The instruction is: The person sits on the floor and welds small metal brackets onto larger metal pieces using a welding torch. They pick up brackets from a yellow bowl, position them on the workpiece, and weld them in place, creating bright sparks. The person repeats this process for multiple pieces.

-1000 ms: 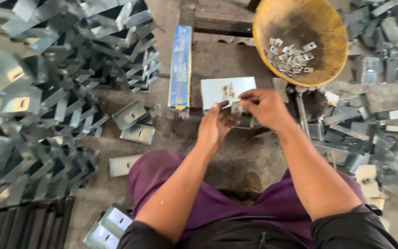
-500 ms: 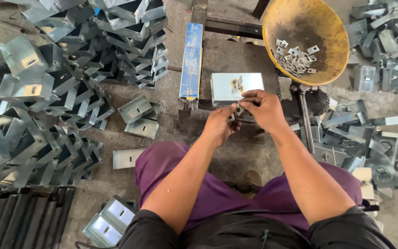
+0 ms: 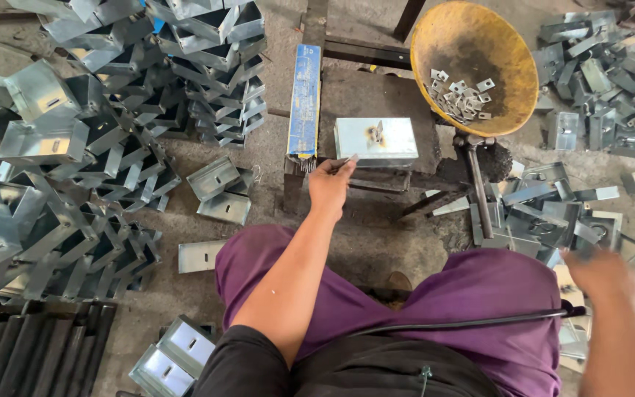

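Galvanized box [image 3: 376, 141] sits flat on the bench in the middle of it all, a small clip already resting on its top face, square in front of the seated person where both arms could reach it.

Going left to right: folded sheet-metal brackets [image 3: 53, 184] are heaped high on the floor, likely stock kept within an arm's stretch. A long blue packet [image 3: 305, 99] lies beside the box. The left hand [image 3: 330, 187] rests just below the box's near-left corner, fingers pinched shut on a thin metal piece [image 3: 348, 161] whose tip nearly touches that corner; the fingers themselves stay off the box. Up right, a yellow bowl [image 3: 512, 81] holds loose small clips [image 3: 461, 95], handy for picking. A hammer [image 3: 479, 184] lies beside it. The right hand [image 3: 603, 273] is well apart over scattered parts, blurred; I cannot tell its grip.
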